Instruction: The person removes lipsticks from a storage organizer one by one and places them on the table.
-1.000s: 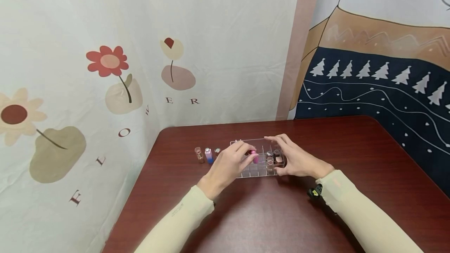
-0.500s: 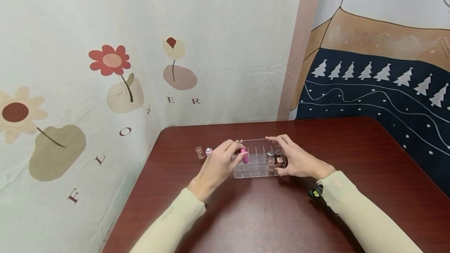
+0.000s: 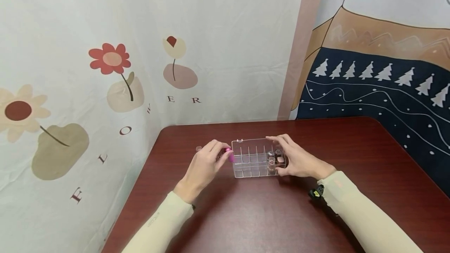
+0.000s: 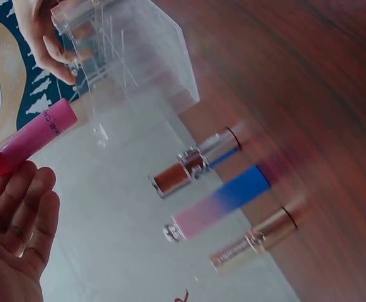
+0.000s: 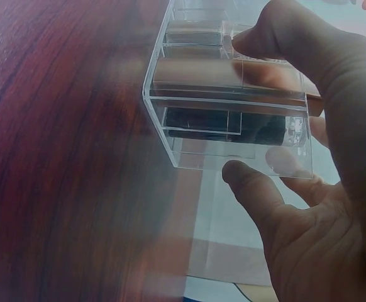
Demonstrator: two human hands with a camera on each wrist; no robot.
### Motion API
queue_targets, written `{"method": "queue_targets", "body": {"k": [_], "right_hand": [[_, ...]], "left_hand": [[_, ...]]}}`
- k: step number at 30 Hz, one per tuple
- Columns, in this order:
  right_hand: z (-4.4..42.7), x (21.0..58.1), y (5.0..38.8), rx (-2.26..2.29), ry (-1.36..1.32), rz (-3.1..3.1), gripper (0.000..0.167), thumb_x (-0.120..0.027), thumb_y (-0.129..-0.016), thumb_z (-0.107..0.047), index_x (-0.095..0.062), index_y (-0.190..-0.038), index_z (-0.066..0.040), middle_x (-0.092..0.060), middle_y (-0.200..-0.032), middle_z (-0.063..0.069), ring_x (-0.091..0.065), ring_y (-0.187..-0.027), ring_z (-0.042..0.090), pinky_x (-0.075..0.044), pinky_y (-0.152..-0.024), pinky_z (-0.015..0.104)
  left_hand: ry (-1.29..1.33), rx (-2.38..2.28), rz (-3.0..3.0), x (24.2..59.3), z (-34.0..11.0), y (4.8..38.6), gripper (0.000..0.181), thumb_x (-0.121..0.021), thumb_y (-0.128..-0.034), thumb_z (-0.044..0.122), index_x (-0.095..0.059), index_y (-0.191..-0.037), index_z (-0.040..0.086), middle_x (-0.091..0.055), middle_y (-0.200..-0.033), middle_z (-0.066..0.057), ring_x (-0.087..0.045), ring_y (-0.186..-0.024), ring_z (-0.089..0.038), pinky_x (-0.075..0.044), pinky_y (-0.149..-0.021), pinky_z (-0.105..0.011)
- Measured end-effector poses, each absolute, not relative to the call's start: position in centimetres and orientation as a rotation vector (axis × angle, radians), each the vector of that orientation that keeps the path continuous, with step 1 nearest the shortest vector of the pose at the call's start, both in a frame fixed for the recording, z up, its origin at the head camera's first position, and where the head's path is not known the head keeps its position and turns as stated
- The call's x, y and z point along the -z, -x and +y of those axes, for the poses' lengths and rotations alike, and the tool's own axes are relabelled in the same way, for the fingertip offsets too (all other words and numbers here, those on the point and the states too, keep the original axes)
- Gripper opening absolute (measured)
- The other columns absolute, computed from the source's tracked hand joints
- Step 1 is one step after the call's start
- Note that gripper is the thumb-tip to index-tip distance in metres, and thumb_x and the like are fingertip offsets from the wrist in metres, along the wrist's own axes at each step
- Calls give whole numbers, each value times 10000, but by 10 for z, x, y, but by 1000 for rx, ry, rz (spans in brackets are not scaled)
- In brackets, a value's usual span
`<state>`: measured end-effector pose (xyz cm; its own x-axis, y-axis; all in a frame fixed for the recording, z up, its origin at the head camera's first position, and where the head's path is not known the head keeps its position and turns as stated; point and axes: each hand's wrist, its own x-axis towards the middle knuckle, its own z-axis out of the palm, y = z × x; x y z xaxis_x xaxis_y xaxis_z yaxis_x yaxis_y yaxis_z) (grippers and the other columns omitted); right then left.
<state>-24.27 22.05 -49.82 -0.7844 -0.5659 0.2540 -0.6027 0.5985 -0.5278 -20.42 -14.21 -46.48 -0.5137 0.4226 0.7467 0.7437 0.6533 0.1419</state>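
Observation:
Between the thumb and fingers of my left hand point(image 3: 200, 169) is a pink lipstick point(image 4: 38, 135), pinched just off the left edge of the clear divided organizer point(image 3: 247, 170). My right hand point(image 3: 300, 158) grips the organizer's right end, thumb at the near side and fingers at the far side. In the right wrist view, a dark tube point(image 5: 202, 124) shows through the clear wall by my fingers. Several lipsticks stand in the right-end compartments, among them a clear-capped one point(image 3: 271, 163). The other compartments in view hold nothing visible.
Three more lipsticks stand in a row left of the organizer: a brown and silver one point(image 4: 170, 178), a pink-to-blue one point(image 4: 224, 202) and a gold one point(image 4: 255, 239). My left hand mostly hides them in the head view. A printed cloth point(image 3: 225, 50) hangs behind the table point(image 3: 253, 214).
My left hand has carried the pink lipstick leftward, from over the organizer's middle to beyond its left edge. My right hand has stayed on the organizer's right end.

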Motion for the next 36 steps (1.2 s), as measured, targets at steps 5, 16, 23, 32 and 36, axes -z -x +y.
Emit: {"method": "queue_targets", "body": {"k": [5,16,23,32,36], "right_hand": [[220,499,243,-946,-1006,-2762,1123,-985,-811,-117,-415,-1777,-174,-542,-1568,128,-652,-1369,244,-626,-1085,463],[220,500,244,-949,-1006,-2762,1120,-983,-813,-121,-417,-1778,-162,-540,-1567,116,-653,-1394,246,-626,-1099,469],[220,500,243,-948,-998,-2770,1122,-985,-818,-121,-411,-1780,-172,-535,-1571,114,-648,-1403,249,-631,-1097,465],[221,499,242,-948,-991,-2778,1122,-982,-820,-116,-407,-1782,-178,-527,-1583,127,-638,-1372,234,-628,-1063,414],[221,498,242,-949,-992,-2778,1123,-980,-817,-114,-408,-1782,-179,-528,-1580,131,-639,-1371,238,-626,-1062,420]], "left_hand": [[888,611,-2190,465,-153,203,183,-920,-1006,93,-780,-1124,79,-759,-1002,-25,-748,-874,-183,-647,-758,-298],[828,581,-2217,474,-178,202,204,-930,-988,64,-790,-1135,75,-760,-1012,-15,-747,-870,-135,-661,-763,-289],[795,582,-2227,477,-189,204,197,-936,-982,70,-788,-1112,74,-738,-976,-12,-712,-816,-125,-634,-732,-287],[751,569,-2261,480,-205,207,170,-918,-999,65,-784,-1103,77,-734,-978,-16,-674,-803,-135,-594,-713,-273],[725,564,-2275,482,-213,210,162,-912,-1007,68,-779,-1100,73,-719,-968,-22,-664,-801,-132,-576,-710,-262]]}}
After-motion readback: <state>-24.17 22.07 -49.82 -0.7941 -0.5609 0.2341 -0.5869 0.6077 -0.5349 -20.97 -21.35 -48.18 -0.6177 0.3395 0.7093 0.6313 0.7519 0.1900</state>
